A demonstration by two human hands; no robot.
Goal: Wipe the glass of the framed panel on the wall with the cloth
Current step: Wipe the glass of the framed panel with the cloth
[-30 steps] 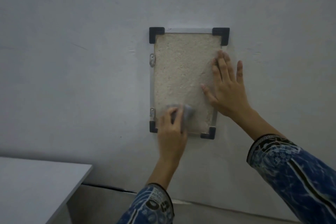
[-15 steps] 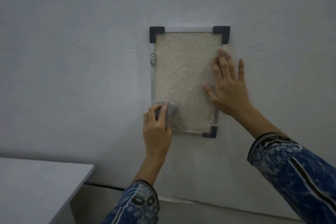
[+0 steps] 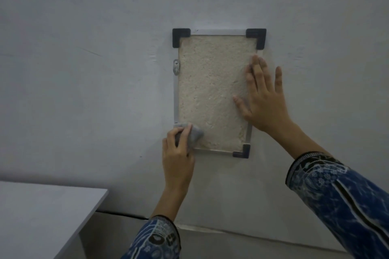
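Note:
A framed panel (image 3: 210, 90) hangs on the pale wall, with a beige textured sheet behind glass, a thin metal frame and black corner caps. My left hand (image 3: 177, 153) grips a small grey cloth (image 3: 194, 134) and presses it against the panel's lower left corner, hiding that corner cap. My right hand (image 3: 264, 99) lies flat with straight fingers on the panel's right edge, partly on the glass and partly on the wall.
A metal bracket (image 3: 176, 67) is fixed to the frame's left side. A white tabletop (image 3: 42, 212) juts in at the lower left. The wall (image 3: 84, 69) meets a ledge or skirting below the panel.
My left hand slid the cloth leftward along the panel's bottom, from the lower middle to the lower left corner. My right hand stayed in place.

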